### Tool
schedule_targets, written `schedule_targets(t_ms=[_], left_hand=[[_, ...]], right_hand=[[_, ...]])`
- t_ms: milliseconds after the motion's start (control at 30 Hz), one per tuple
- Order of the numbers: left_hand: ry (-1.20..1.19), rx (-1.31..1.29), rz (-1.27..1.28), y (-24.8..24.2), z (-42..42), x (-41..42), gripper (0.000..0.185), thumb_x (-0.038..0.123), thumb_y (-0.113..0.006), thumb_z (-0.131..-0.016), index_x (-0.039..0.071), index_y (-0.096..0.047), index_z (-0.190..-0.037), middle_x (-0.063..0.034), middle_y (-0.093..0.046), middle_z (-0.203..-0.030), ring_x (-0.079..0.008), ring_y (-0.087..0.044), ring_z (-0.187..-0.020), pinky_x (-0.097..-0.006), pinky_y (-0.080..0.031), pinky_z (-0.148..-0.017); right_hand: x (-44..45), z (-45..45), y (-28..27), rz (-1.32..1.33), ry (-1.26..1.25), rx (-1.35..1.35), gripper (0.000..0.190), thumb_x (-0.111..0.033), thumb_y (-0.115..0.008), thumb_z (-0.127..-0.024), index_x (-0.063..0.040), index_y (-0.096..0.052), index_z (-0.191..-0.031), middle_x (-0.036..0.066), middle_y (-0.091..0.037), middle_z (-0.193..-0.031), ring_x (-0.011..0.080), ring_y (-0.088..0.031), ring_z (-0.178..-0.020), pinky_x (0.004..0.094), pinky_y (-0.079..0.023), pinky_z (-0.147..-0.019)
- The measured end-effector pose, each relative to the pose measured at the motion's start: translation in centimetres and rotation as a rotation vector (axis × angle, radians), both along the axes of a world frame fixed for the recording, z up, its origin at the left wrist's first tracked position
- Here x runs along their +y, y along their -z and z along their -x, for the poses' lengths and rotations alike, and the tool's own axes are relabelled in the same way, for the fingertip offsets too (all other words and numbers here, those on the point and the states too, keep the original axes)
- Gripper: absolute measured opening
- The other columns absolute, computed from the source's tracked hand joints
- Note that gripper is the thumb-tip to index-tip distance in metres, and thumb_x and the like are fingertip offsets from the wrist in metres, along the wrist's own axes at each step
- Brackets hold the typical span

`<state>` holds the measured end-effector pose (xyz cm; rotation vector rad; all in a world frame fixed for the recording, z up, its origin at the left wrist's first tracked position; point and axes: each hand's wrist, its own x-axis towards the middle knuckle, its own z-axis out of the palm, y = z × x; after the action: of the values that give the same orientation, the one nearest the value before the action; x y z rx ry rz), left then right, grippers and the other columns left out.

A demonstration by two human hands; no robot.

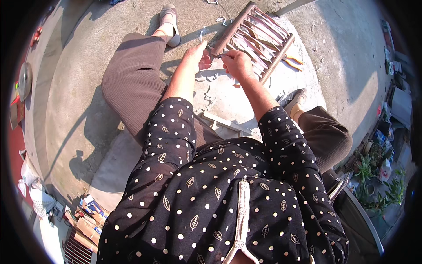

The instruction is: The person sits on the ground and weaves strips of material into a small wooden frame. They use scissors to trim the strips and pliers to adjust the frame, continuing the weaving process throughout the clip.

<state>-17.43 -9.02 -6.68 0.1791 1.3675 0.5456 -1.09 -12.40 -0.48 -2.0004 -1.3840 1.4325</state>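
A wooden frame (235,26) with thin pale strips strung between its two bars lies before me on the ground. At the near end of its left bar is my left hand (199,57), palm turned inward; whether its fingers grip anything is hidden. My right hand (235,62) is closed with thumb and fingers pinching a small dark piece beside that same bar end. Pliers with orange handles (293,62) rest by the right bar. Several curled scraps (208,95) are scattered below my hands.
My two feet flank the frame. A pale slatted wooden piece (227,123) lies near my lap. Cardboard and packages (87,227) are piled at lower left. Potted plants (366,175) and bags stand at right; a metal leg (293,6) is at the top.
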Motion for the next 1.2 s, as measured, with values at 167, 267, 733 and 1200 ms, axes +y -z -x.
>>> schedule_targets(t_ms=[167,267,733,1200], left_hand=[[0.0,-0.202,-0.134,-0.4,-0.9,-0.8,0.023,0.022,-0.053,-0.09,0.0,-0.059,-0.097,-0.0135,-0.062,-0.088,-0.0244,-0.061,-0.08,-0.0396,-0.05,-0.072],[-0.017,-0.218,-0.235,2.1,-0.2,-0.4,0.021,0.016,-0.05,-0.09,-0.001,-0.058,-0.099,-0.0147,-0.062,-0.09,-0.0248,-0.06,-0.078,-0.0375,-0.051,-0.071],[-0.098,-0.058,0.014,2.2,-1.6,1.4,0.016,0.013,-0.048,-0.089,0.0,-0.056,-0.094,-0.0148,-0.058,-0.081,-0.0247,-0.057,-0.072,-0.0402,-0.049,-0.06],[-0.783,0.453,0.191,13.2,8.5,4.5,0.02,0.023,-0.053,-0.088,0.005,-0.055,-0.095,-0.0147,-0.062,-0.082,-0.0244,-0.06,-0.057,-0.0416,-0.049,-0.048]], right_hand=[[-0.1,-0.4,0.0,-0.057,-0.088,-0.058,0.02,-0.022,-0.061,-0.084,-0.003,-0.065,-0.092,0.003,-0.062,-0.068,0.011,-0.059,-0.059,0.0278,-0.048,-0.055],[-0.8,-1.2,-2.1,-0.291,-0.082,-0.119,0.024,-0.024,-0.066,-0.078,-0.005,-0.065,-0.093,0.01,-0.064,-0.077,0.0227,-0.062,-0.072,0.0345,-0.049,-0.067],[-0.5,-10.1,3.1,-0.097,0.602,-0.111,0.046,-0.036,-0.075,-0.073,0.001,-0.065,-0.099,0.013,-0.069,-0.087,0.0209,-0.066,-0.081,0.0324,-0.05,-0.075],[-2.0,-9.2,3.5,-0.116,0.634,0.05,0.028,-0.023,-0.074,-0.075,-0.003,-0.065,-0.092,0.005,-0.066,-0.074,0.0113,-0.059,-0.065,0.0276,-0.048,-0.061]])
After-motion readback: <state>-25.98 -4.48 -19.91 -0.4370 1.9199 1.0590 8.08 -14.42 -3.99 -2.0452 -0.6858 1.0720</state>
